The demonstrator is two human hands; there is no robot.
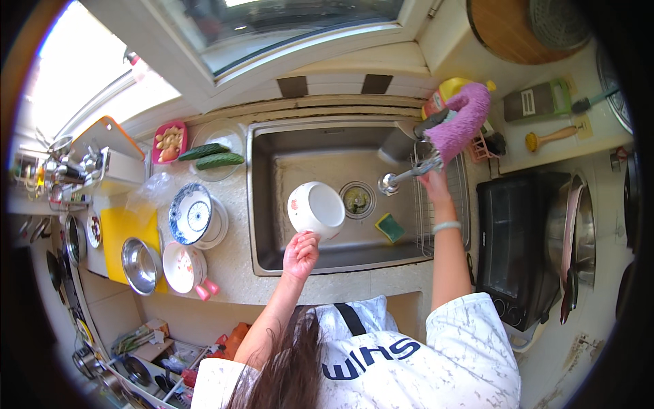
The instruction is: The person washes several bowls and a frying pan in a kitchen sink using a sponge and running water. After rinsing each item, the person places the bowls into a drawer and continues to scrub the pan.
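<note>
My left hand (301, 254) is closed at the near edge of a white bowl (306, 204) with small red printed marks. The bowl is tipped over the steel sink (278, 168), its round base facing up; the part inside my fist is hidden. My right hand (435, 185) is at the metal faucet (409, 174), just below a fuzzy purple cover (462, 120). Its fingers are partly hidden, so their grip is unclear. Green scraps lie in the drain strainer (356, 199). A yellow-and-green sponge (390, 227) rests right of the drain.
Left of the sink stand a blue-patterned bowl (190, 213), a pink-handled bowl (183, 267) and a steel bowl (141, 271). Cucumbers (219, 160) lie on a glass plate (217, 133). A wire rack (425, 225) lines the sink's right side; beyond it sits a black toaster oven (516, 245).
</note>
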